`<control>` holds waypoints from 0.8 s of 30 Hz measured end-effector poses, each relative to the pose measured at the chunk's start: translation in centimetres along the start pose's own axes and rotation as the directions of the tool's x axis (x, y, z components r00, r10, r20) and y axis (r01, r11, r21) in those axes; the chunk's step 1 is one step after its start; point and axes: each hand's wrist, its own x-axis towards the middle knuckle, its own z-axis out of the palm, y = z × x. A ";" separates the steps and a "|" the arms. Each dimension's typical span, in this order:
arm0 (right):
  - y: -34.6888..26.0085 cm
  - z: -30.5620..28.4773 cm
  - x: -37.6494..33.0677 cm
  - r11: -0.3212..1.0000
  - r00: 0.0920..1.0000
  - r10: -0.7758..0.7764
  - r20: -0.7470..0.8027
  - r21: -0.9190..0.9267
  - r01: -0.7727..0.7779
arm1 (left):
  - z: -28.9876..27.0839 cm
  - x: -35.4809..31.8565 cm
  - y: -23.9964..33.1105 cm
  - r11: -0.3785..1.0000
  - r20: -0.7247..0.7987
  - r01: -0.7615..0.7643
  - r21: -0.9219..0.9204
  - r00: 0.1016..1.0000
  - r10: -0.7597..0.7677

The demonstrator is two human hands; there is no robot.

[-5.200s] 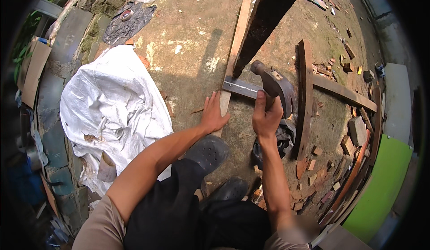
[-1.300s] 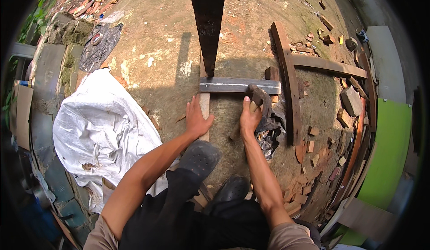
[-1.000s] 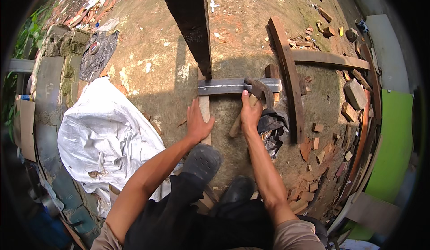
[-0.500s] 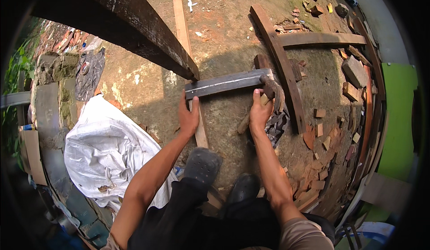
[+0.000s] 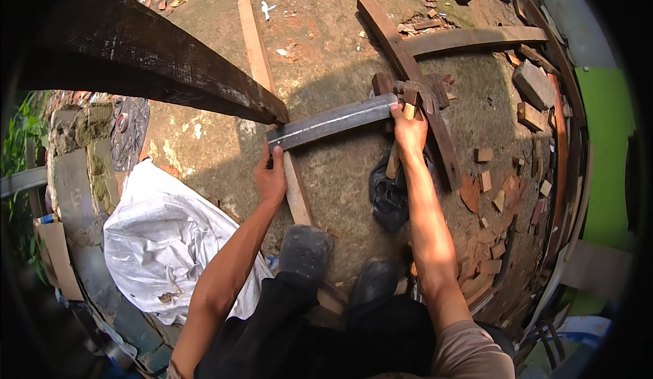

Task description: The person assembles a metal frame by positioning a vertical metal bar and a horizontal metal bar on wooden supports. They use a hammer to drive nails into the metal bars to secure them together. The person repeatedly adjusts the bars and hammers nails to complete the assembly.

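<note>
A dark grey wooden board (image 5: 333, 122) with a pale line along it slants between my hands. My left hand (image 5: 270, 178) grips its left end, thumb on the near face. My right hand (image 5: 411, 134) is closed around a hammer (image 5: 392, 160), its thumb at the board's right end. The hammer's handle points down toward me, and its head is by the board's end. A thick dark post (image 5: 183, 63) comes from the upper left and meets the board near its left end. A pale wooden strip (image 5: 255, 46) passes beneath the board's left end.
A joined dark wooden frame (image 5: 394, 36) lies at the right. A white sack (image 5: 170, 233) is at the left, and a black plastic bag (image 5: 390, 199) lies below the hammer. Wood offcuts and a concrete block (image 5: 534, 85) are scattered along the right, by a green panel (image 5: 605, 154).
The board has shifted slightly left and tilted more, its right end higher. My right hand has risen and moved right with the hammer, whose handle now hangs more upright. My view has shifted too.
</note>
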 end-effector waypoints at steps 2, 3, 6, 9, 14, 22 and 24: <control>0.3 -0.2 0.1 0.999 1.000 0.028 0.004 -0.037 -0.028 | -0.1 0.0 0.0 1.000 0.004 -0.012 -0.010 1.000 0.012; 0.5 -0.3 0.1 0.998 1.000 0.020 -0.002 -0.057 -0.020 | 0.0 0.0 0.0 0.999 0.000 -0.035 -0.023 0.999 0.035; 1.1 -0.6 0.3 0.995 0.999 -0.021 -0.025 -0.096 0.018 | 0.0 0.0 0.2 0.998 0.000 -0.054 -0.031 0.999 0.055; 0.8 -0.6 0.0 0.994 1.000 -0.023 -0.015 -0.104 0.022 | -0.3 0.1 -0.2 0.997 0.011 -0.050 -0.060 0.999 0.050; 0.4 -0.5 0.0 0.989 1.000 -0.012 -0.007 -0.149 0.011 | -1.1 0.6 -0.2 0.998 0.046 -0.066 -0.023 0.997 0.067; 0.4 -0.8 0.8 0.977 0.998 -0.043 0.050 -0.206 0.053 | -0.5 0.8 0.7 0.989 0.053 -0.122 -0.087 0.991 0.127; -0.5 -1.0 -0.3 0.986 0.999 -0.044 0.020 -0.158 0.047 | -0.8 1.3 0.7 0.993 0.068 -0.113 -0.023 0.991 0.114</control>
